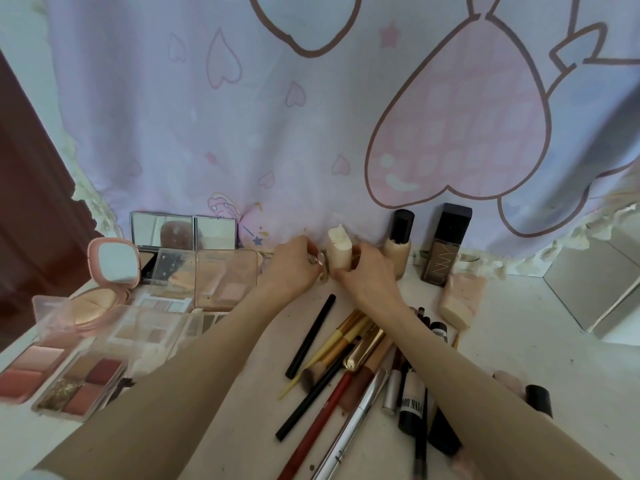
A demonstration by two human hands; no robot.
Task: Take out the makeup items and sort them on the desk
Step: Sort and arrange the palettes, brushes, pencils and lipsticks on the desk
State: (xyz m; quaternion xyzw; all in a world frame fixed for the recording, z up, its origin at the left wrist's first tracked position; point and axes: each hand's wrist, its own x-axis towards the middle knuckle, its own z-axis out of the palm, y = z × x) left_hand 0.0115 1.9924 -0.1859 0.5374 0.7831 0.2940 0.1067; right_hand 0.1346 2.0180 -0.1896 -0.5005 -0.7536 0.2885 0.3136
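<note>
A: Beige foundation bottle with cream pump top [339, 252]: upright at the back of the white counter [519, 341], against the curtain, beside the black-capped bottle [399, 242].

B: Hands?

A: Right hand [369, 268] fingers curl round its lower body. Left hand [292, 263] pinches a small gold-toned piece [322, 266] just beside it.

B: Handling?

A: Likely rigid, smooth, tall and tippy. Grip the body low, not the pump.
</note>
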